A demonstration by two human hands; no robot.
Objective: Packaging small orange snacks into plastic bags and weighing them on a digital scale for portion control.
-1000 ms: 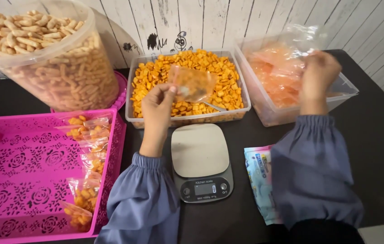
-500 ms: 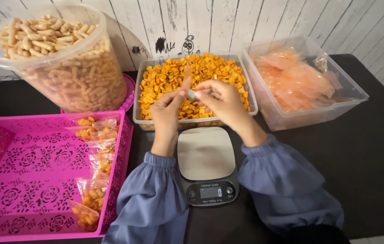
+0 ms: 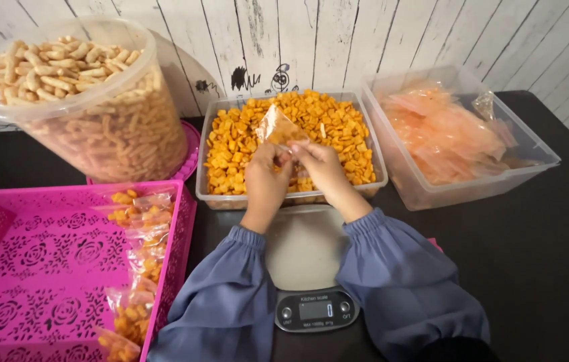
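Head view shows your left hand and right hand side by side, fingers of both pinched shut on a small clear bag, held over the tub of orange crackers, just beyond the kitchen scale on the dark surface.

Our right hand is no longer over at the clear tub of empty plastic bags; it now meets our left hand above the tub of orange crackers. Both hands now pinch the small clear bag, which a second ago only the left held up flat and which stood edge-on half a second ago; it now stands above our fingers with its face showing. The packet that lay under our right sleeve is now out of sight.
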